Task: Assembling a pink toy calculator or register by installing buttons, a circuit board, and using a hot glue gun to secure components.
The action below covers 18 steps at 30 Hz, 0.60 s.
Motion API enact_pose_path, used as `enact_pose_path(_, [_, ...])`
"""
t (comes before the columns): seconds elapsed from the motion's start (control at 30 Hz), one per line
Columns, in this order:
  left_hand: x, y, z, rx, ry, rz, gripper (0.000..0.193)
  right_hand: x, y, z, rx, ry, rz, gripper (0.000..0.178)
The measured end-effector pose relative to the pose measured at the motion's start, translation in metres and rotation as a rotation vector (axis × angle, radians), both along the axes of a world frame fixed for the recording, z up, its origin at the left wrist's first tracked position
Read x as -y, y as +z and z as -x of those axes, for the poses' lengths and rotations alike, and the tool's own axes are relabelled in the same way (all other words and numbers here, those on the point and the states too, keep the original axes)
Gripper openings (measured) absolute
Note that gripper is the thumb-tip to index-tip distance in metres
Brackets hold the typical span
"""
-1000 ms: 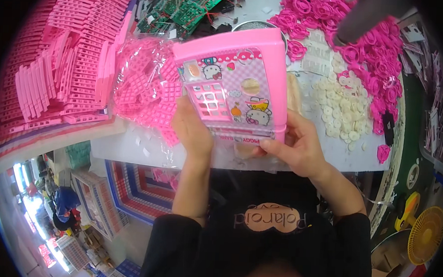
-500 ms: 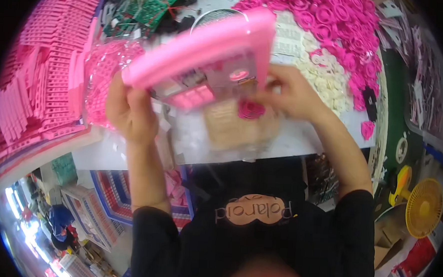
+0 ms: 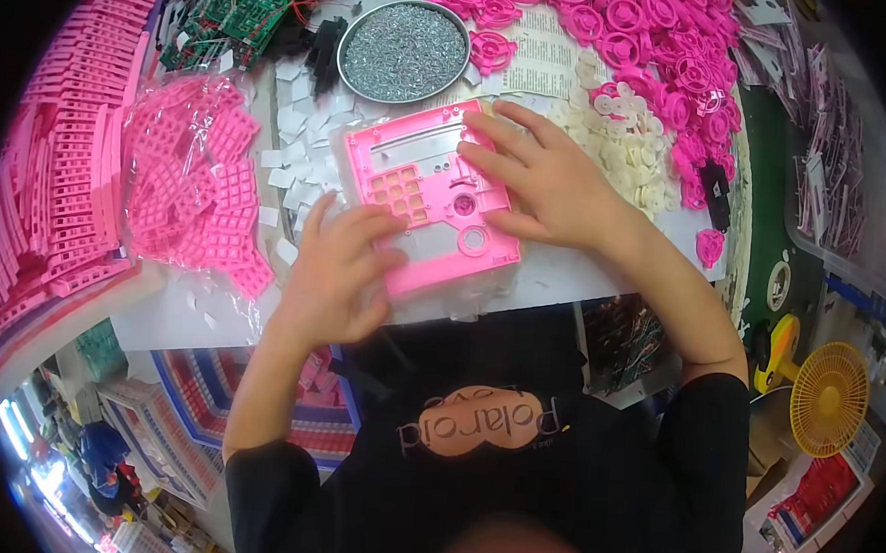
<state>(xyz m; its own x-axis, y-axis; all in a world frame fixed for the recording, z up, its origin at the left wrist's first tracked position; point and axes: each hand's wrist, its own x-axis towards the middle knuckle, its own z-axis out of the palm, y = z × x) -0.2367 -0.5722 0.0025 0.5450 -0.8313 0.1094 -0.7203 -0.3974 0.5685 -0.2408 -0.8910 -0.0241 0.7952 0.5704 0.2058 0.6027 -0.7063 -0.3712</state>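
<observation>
The pink panel lies face down near the white table's front edge; earlier it was raised, printed side toward the person. Its long axis runs away from the person, far end leaning left. The right hand, open, spreads fingers over its right edge; the left hand, open, reaches its left edge.

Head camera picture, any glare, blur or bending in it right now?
Head view, lower left: lights washed out white; head view, left: glints on the plastic bag; head view, middle: pink panel fairly sharp; head view, rim: dark surround, shapes bent.
</observation>
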Motion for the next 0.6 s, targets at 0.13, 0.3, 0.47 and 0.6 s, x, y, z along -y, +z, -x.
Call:
enact_pose_path(0.13, [0.026, 0.013, 0.006, 0.064, 0.091, 0.027, 0.049, -0.007, -0.001, 0.013, 0.04, -0.075, -0.022, 0.061])
enact_pose_path(0.3, [0.037, -0.009, 0.012, 0.103, 0.031, -0.027, 0.054, 0.042, 0.006, 0.007, -0.077, -0.48, -0.336, 0.031])
enact_pose_path(0.47, [0.038, -0.011, 0.014, 0.114, 0.048, 0.004, 0.053, 0.063, 0.01, -0.003, 0.014, -0.416, -0.055, 0.015])
enact_pose_path(0.6, [0.039, -0.011, 0.014, 0.105, 0.06, 0.002, 0.052, 0.04, 0.007, -0.007, -0.023, -0.344, 0.07, 0.015])
